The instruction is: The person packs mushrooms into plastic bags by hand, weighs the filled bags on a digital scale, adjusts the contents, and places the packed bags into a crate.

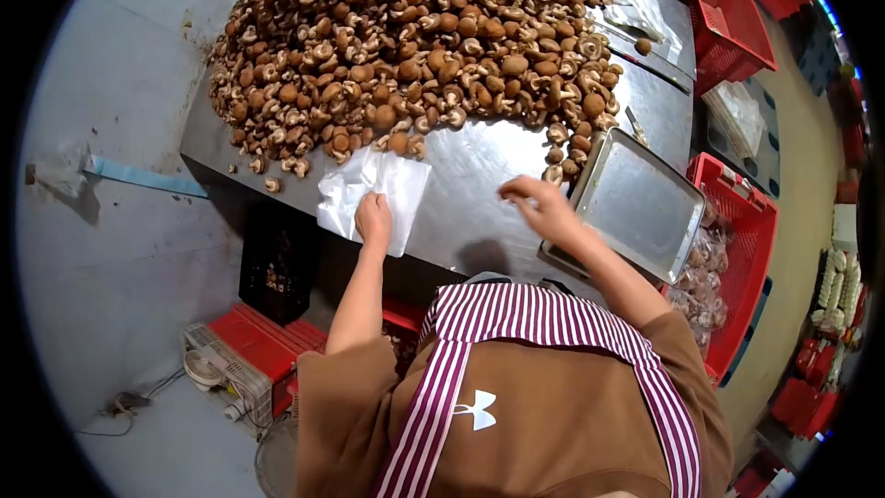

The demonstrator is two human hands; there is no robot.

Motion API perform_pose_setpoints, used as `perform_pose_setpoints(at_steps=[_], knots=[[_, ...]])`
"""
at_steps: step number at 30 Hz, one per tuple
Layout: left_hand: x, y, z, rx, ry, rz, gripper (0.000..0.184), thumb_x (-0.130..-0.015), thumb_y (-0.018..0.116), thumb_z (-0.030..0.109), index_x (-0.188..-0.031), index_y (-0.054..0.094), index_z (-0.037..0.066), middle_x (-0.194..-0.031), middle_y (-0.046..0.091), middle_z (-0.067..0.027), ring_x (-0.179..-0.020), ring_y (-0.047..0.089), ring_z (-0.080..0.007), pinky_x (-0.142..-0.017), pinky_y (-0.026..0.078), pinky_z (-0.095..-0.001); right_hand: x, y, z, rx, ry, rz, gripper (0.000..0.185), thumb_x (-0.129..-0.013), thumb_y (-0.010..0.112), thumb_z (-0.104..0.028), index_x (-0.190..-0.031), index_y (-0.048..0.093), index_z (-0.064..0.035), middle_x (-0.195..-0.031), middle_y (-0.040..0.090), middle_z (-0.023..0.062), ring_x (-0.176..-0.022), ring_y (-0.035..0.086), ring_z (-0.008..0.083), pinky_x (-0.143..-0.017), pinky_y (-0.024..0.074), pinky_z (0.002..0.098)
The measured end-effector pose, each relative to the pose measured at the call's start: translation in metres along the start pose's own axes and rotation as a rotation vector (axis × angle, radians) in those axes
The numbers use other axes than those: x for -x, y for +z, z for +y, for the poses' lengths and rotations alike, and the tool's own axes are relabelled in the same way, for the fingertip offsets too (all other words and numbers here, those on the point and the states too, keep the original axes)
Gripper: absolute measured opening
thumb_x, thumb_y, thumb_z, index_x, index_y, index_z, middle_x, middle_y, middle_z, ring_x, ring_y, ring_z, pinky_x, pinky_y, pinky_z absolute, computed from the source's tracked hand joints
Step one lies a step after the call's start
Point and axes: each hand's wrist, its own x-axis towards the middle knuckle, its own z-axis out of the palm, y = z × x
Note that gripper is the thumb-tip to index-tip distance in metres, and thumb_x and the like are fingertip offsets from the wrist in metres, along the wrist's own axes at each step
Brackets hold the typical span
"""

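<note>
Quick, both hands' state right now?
Left hand: fingers curled, on the plastic bag; firm grip or just resting, can't tell.
Right hand: partly open, nothing visible in it, near the metal tray.

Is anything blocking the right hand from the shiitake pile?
Nothing visible: only bare metal tabletop lies between the right hand and the shiitake pile. The metal tray lies right of the hand, outside that gap.

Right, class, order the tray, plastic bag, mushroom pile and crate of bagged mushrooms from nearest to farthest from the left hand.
1. Plastic bag, in the left hand.
2. Mushroom pile, beyond the bag.
3. Tray, to the right, past the right hand.
4. Crate, also right, past the tray.
</note>
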Motion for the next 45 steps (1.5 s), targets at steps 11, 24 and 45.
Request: perform_pose_setpoints(at_steps=[11, 24, 45], knots=[[0.019, -0.053, 0.042, 0.281, 0.184, 0.124, 0.007, -0.084, 0.064, -0.001, -0.09, 0.066, 0.001, -0.086, 0.06, -0.014, -0.074, 0.06, -0.0322, -0.066, 0.048, -0.039, -0.113, 0.174, -0.023, -0.014, 0.337, -0.204, 0.059, -0.083, 0.062, -0.053, -0.112, 0.065, -0.0008, -0.098, 0.071, 0.0193, -0.089, 0.068, 0.0347, -0.081, 0.0515, 0.0427], [-0.07, 0.013, -0.087, 0.752, -0.398, -0.027, 0.02, -0.092, 0.06, 0.015, -0.105, 0.063, 0.001, -0.097, 0.065, -0.0075, -0.079, 0.062, -0.0159, -0.071, 0.05, -0.0302, -0.086, 0.147, 0.022, 0.025, 0.157, 0.059, 0.019, -0.092, 0.055, -0.021, -0.089, 0.062, -0.0039, -0.085, 0.066, 0.0179, -0.084, 0.063, 0.0386, -0.076, 0.0474, 0.0487], [-0.003, 0.021, 0.146, 1.441, -0.235, -1.047, 0.079, -0.096, 0.042, 0.063, -0.142, 0.04, -0.001, -0.138, 0.052, -0.0163, -0.131, 0.045, -0.0271, -0.109, 0.034, -0.0398, 0.028, 0.002, -0.005, -0.958, 0.424, 0.061, 0.063, -0.085, 0.054, -0.016, -0.142, 0.04, 0.0058, -0.131, 0.055, 0.0128, -0.116, 0.054, 0.0196, -0.099, 0.0423, 0.0328]])
